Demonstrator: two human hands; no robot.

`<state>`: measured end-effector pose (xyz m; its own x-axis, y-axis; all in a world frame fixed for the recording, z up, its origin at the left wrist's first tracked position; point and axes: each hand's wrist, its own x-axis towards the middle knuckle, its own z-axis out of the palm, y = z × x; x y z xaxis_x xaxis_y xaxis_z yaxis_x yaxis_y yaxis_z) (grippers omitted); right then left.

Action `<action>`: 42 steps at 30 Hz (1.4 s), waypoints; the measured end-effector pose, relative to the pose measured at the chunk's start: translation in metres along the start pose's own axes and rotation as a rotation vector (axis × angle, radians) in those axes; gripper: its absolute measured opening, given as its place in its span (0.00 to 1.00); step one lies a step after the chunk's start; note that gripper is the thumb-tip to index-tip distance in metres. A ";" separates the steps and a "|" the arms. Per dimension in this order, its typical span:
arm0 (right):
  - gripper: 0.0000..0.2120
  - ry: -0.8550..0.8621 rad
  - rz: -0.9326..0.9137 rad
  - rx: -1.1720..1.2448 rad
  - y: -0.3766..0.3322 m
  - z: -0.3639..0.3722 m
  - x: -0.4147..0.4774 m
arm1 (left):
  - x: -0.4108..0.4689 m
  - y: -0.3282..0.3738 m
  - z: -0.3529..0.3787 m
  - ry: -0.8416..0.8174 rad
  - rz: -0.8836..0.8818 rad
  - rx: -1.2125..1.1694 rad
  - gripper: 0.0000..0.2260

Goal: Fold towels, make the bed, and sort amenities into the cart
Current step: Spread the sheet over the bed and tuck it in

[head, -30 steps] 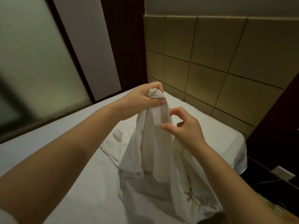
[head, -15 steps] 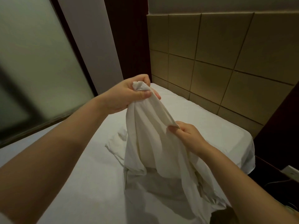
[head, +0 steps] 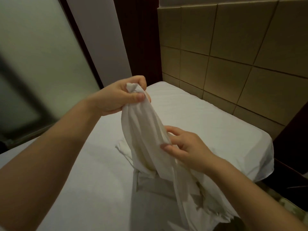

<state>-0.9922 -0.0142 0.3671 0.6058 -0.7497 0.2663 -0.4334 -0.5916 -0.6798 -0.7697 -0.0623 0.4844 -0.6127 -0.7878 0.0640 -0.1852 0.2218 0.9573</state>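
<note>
View: head, looking down along both forearms.
Left hand (head: 120, 97): raised, fingers and thumb clamped on the bunched top of the sheet (head: 143, 129).
Right hand (head: 188, 147): lower and to the right, thumb and forefinger pinching a side fold of the sheet; the other fingers are loosely curled.
Sheet: white and limp, hanging from the left hand, its lower end pooled on the bed (head: 216, 130) near the person.
Key relation: the sheet's long axis runs almost straight down from the left hand. The right hand sits just beside that axis, about midway, so it is the one nearer the free edge.
Judged step: finding an edge or corner so the sheet can be spread. The right hand probably has to slide down the fold.
Around: a padded headboard (head: 233, 47) behind the bed, a frosted pane (head: 33, 64) at left, and a small crumpled white piece (head: 121, 145) on the bed behind the sheet.
In the way: nothing between the hands. The pooled folds may snag.
</note>
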 end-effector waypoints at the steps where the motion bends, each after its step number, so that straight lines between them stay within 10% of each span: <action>1: 0.13 -0.012 0.058 0.024 0.004 0.004 0.001 | -0.004 -0.004 -0.002 -0.022 0.006 -0.057 0.12; 9: 0.16 -0.094 0.114 -0.271 0.012 0.032 0.014 | -0.032 -0.017 -0.013 -0.074 0.030 -0.239 0.03; 21: 0.11 -0.227 0.370 -0.362 0.047 0.033 0.010 | -0.037 -0.037 -0.019 0.323 -0.050 -0.044 0.14; 28: 0.11 0.603 0.301 -0.409 0.024 -0.075 0.018 | -0.021 -0.033 -0.017 0.612 -0.016 0.012 0.11; 32: 0.10 -0.017 0.429 -0.472 0.053 -0.008 -0.002 | -0.012 -0.039 0.000 0.588 -0.048 0.150 0.12; 37: 0.14 0.633 0.447 -0.422 0.039 -0.070 -0.004 | -0.004 -0.051 0.027 0.547 -0.157 0.155 0.10; 42: 0.09 0.178 0.329 -0.498 0.047 -0.043 -0.026 | -0.007 -0.049 0.013 0.492 -0.237 0.241 0.06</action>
<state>-1.0570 -0.0356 0.3576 0.2857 -0.9289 0.2355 -0.8637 -0.3561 -0.3568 -0.7665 -0.0597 0.4336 -0.1158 -0.9927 0.0344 -0.4780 0.0860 0.8741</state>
